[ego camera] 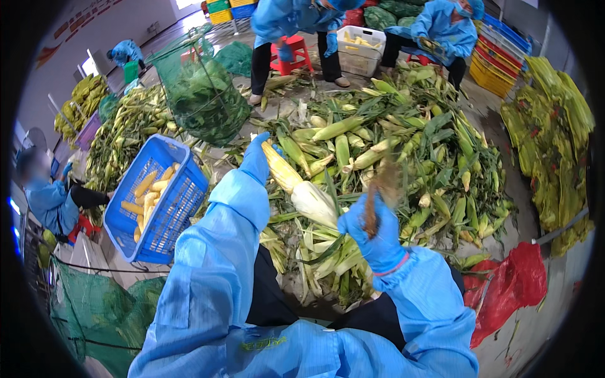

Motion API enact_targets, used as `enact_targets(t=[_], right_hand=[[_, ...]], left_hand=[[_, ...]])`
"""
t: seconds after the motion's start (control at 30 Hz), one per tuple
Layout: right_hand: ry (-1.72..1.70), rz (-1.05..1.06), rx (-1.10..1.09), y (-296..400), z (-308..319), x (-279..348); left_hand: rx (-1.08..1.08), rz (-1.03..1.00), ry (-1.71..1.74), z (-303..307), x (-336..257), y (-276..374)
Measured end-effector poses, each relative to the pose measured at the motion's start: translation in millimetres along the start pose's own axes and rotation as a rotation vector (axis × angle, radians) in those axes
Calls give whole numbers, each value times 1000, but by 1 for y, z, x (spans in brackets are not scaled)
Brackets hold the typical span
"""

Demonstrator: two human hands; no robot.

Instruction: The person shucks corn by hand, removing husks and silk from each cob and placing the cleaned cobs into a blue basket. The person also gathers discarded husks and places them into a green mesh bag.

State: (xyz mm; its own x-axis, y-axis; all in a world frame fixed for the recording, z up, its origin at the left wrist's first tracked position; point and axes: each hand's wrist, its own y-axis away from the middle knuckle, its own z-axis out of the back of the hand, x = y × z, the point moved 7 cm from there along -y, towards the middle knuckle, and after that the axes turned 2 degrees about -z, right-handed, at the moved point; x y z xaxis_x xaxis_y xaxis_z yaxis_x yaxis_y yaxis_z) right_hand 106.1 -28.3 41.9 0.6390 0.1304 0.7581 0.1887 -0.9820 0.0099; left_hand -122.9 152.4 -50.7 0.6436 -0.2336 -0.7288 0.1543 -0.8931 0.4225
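Note:
My gloved left hand (255, 158) grips the far end of a corn ear (282, 171), whose pale yellow kernels are bare along that half. White-green husk (314, 204) still wraps the near half and runs down to my right hand (373, 234). That hand, also in a blue glove, is closed on the husk's end, with brown corn silk (370, 215) sticking out of the fist. The silk's upper part is blurred. Stripped husks (338, 262) lie on the floor between my knees, under the ear.
Unhusked corn (378, 146) is heaped ahead and to the right. At my left, a blue plastic basket (158, 141) holds bare ears. Green mesh bags (108, 312) and a red woven sack (513, 283) flank me. Co-workers (298, 23) in blue work around the heaps.

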Motion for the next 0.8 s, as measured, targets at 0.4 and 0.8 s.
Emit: enact_targets(t=[0.4,0.8], right_hand=[[-92,-283,-489,-61,191,-58],[1573,-322,-46,-61,130,-37]], left_hand=[[47,-605,5,-38,-22,41],[439,-856,-359,-90,-16,101]])
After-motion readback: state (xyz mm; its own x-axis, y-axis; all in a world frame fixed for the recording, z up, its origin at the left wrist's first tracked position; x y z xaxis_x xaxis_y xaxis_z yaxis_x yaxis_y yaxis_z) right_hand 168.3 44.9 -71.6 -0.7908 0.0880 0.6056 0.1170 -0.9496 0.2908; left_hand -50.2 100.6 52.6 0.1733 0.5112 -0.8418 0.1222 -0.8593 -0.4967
